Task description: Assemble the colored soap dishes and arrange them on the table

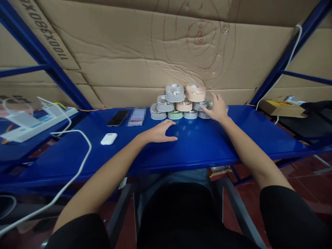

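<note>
Small rounded plastic boxes with clear lids stand in a tiered stack at the back of the blue table. A grey box and a peach box sit on top; a green box is in the bottom row. My right hand is at the stack's right end, thumb and fingers curved around a clear-lidded box, which it mostly hides. My left hand is held over the table in front of the stack, its thumb and fingers apart, with nothing in it.
On the blue table, a dark phone, a second, partly blurred phone and a white earbud case lie to the left. A white cable crosses the left side. Cardboard closes off the back.
</note>
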Tool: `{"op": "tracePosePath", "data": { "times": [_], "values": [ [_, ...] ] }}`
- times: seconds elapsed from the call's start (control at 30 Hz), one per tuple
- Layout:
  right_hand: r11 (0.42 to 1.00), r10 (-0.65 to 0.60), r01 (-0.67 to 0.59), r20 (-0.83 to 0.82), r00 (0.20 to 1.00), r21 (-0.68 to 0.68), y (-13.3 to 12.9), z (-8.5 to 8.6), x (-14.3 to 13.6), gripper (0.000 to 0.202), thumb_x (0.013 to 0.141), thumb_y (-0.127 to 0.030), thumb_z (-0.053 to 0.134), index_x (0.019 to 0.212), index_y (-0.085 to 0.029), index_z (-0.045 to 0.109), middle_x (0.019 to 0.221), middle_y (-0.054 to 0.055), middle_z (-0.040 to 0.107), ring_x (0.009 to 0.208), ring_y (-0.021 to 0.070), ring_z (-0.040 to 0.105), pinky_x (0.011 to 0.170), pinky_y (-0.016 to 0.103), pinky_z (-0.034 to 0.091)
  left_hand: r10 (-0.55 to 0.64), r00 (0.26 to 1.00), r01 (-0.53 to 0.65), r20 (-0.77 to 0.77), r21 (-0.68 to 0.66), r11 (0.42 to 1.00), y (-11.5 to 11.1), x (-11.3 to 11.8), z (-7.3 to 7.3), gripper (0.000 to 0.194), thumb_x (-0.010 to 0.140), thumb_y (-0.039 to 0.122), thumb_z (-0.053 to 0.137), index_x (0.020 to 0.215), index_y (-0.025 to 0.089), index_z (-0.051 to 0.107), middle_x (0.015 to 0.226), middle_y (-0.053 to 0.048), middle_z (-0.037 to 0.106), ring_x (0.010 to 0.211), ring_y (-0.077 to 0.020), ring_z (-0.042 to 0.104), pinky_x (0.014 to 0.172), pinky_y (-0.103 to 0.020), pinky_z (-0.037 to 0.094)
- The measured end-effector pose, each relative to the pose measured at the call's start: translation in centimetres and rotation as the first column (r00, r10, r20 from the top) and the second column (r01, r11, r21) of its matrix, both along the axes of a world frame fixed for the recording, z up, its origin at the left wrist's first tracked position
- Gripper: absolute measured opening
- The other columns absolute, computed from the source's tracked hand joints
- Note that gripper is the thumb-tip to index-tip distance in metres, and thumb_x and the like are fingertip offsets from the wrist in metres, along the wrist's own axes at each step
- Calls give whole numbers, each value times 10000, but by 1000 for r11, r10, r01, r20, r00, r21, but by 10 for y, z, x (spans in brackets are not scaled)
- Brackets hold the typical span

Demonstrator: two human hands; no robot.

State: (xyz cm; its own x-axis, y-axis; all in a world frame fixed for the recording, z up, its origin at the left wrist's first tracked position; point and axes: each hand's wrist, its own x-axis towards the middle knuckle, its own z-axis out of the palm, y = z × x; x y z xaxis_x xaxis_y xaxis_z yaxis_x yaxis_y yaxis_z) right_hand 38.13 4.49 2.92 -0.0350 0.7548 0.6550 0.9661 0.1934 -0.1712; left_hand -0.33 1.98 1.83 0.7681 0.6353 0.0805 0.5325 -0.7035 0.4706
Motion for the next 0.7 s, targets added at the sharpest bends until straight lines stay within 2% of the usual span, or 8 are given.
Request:
{"op": "tracePosePath", "data": {
  "times": [0.17,0.3,0.4,0.57,0.7],
  "values": [
    [992,-94,99,-59,994,81,15,21,-43,996,991,-841,561,1693,-149,417,1571,309,609,1388,527,653,1120,706,569,-11,1000,11,-11,10,1000,-1,2,0,947,901,760,721,1629,178,557,1715,-218,551,1584,-424,567,1342,-519,439],
    [972,-233,235,-87,969,16,26,41,-78,942,986,-844,594,1592,-130,490,1457,320,649,1266,517,713,1025,672,602,-15,1000,16,-18,13,1000,-2,2,0,938,905,746,716,1629,177,539,1718,-224,535,1604,-419,542,1363,-536,415],
    [958,-287,284,-101,953,-38,29,48,-92,872,976,-794,641,1505,-109,535,1403,324,677,1235,505,723,1010,648,603,-17,1000,17,-23,10,1000,-2,2,0,923,908,746,719,1626,196,536,1718,-213,535,1592,-414,554,1356,-537,426],
    [957,-289,290,-99,952,-2,33,42,-87,700,964,-634,674,1406,-96,603,1358,306,714,1285,484,690,1100,653,556,-11,1000,11,-24,7,1000,-4,2,2,913,905,734,719,1623,200,538,1724,-208,534,1596,-417,551,1360,-538,422],
    [954,-266,281,-140,954,102,34,36,-64,722,932,-611,687,1442,-109,595,1359,291,719,1324,499,657,1129,690,526,-13,1000,13,-25,0,1000,-6,2,3,933,902,737,716,1624,173,537,1730,-229,523,1601,-424,544,1366,-555,415]
  ]
}}
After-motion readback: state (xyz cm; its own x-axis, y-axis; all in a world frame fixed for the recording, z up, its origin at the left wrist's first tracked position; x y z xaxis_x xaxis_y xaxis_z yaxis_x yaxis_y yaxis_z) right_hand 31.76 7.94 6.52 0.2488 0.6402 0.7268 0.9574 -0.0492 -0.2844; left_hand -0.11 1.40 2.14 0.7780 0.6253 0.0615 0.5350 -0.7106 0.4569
